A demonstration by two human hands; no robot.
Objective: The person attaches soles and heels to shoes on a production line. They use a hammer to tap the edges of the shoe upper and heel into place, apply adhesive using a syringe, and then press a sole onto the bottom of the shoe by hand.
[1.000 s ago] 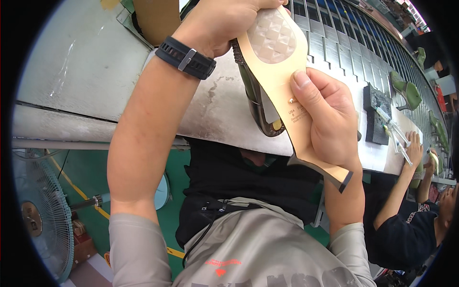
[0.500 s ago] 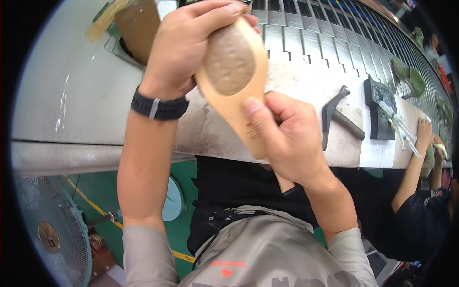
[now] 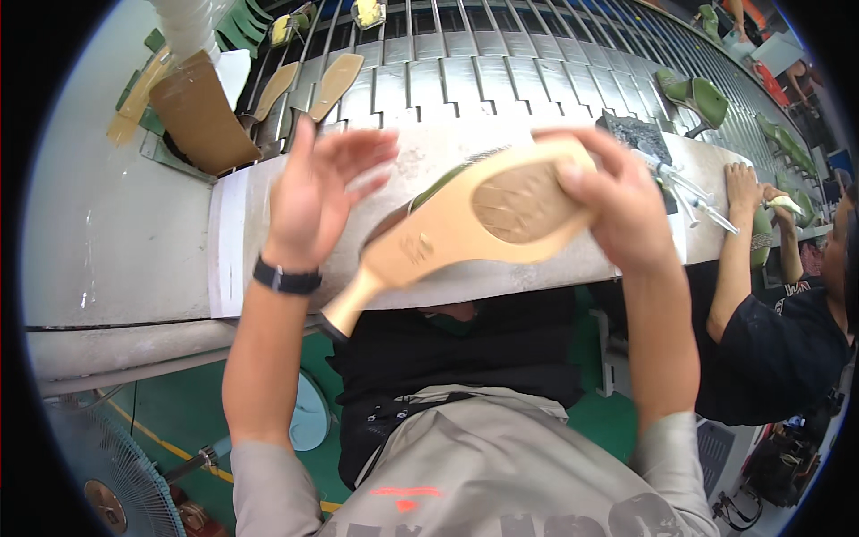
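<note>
One tan high-heeled shoe (image 3: 465, 224), sole up with a textured forepart, sits pinched in the right hand (image 3: 617, 201); left hand (image 3: 313, 192) fingers spread.

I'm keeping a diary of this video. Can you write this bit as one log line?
right hand: holds tan high-heel shoe, sole up | left hand: open, off shoe | below: grey workbench | beyond: slatted conveyor

A: Item held?
B: Tan high-heeled shoe (image 3: 474, 224), sole up, toe gripped by the right hand (image 3: 617, 206).
A: Left hand (image 3: 318, 192)?
B: Fingers spread, just beside the shoe, black wristband (image 3: 284, 278).
A: Surroundings?
B: Grey workbench (image 3: 116, 242), slatted conveyor (image 3: 501, 63) bearing tan insoles (image 3: 335, 85), green shoes (image 3: 698, 94); co-worker's arm (image 3: 738, 242) at right.
</note>
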